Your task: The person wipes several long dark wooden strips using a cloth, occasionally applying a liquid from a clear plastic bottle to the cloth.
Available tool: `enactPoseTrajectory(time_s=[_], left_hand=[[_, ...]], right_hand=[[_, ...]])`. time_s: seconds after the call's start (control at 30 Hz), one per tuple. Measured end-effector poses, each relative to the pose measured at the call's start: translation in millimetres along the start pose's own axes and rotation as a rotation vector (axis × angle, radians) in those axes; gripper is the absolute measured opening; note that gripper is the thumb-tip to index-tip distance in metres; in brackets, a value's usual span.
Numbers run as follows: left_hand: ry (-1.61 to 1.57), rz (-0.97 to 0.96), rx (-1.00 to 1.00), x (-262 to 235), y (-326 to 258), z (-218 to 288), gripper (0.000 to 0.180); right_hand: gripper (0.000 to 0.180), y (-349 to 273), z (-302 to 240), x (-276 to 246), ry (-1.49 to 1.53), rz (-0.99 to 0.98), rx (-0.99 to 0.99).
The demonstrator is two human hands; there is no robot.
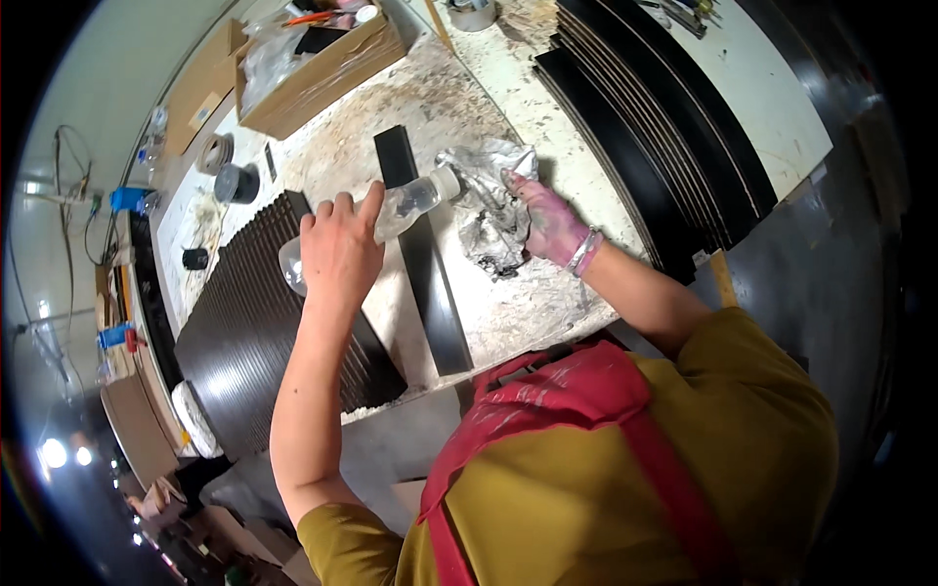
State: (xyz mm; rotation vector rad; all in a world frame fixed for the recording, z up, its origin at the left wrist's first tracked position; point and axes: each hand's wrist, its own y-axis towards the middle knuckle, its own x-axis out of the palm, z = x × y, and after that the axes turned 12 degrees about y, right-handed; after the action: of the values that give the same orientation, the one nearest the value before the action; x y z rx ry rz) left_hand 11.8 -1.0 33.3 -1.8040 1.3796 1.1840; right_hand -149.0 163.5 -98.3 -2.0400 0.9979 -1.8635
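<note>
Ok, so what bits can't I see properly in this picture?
- Part of the black strip: head view, hidden under the bottle.
- Some fingers of the right hand: head view, hidden by the crumpled cloth and the hand itself.
- Far end of the cardboard box: head view, cut off by the upper edge.

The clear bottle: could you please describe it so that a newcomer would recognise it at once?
On the stained white worktable, find the single black strip lying by itself. Crossing above that strip is the clear bottle, held in the left hand, its whitish end toward the crumpled cloth. Unlike the dark strip and the opaque cloth, it is see-through.
</note>
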Motion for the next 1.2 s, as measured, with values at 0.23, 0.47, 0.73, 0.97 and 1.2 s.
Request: enactPoseTrajectory(time_s=[0.23, 0.47, 0.73, 0.97, 1.2], left_hand=[[0.057, -0.096, 0.141, -22.4, -3.4, 25.7, 0.059], [0.113, -0.039, 0.124, -19.3, 9.0, 9.4, 0.037], [0.136, -0.061, 0.156, -32.2, 13.0, 17.7, 0.046], [0.166, -0.055, 0.276, -44.2, 9.8, 22.2, 0.043], [0.067, -0.058, 0.130, -15.5, 16.8, 2.5, 0.054]], right_hand=[[0.024, 6.2, 1.6, -24.4, 0.043, -0.015, 0.068], [0.024, -1.7, -3.5, -36.7, 0.109, -0.108, 0.130], [0.032, 10.6, -6.0, -51.8, 0.081, -0.143, 0.143], [0.034, 14.3, -9.6, -55.9, -0.014, -0.177, 0.111], [0.039, 4.7, -14.2, -24.0, 0.132, -0.159, 0.149]])
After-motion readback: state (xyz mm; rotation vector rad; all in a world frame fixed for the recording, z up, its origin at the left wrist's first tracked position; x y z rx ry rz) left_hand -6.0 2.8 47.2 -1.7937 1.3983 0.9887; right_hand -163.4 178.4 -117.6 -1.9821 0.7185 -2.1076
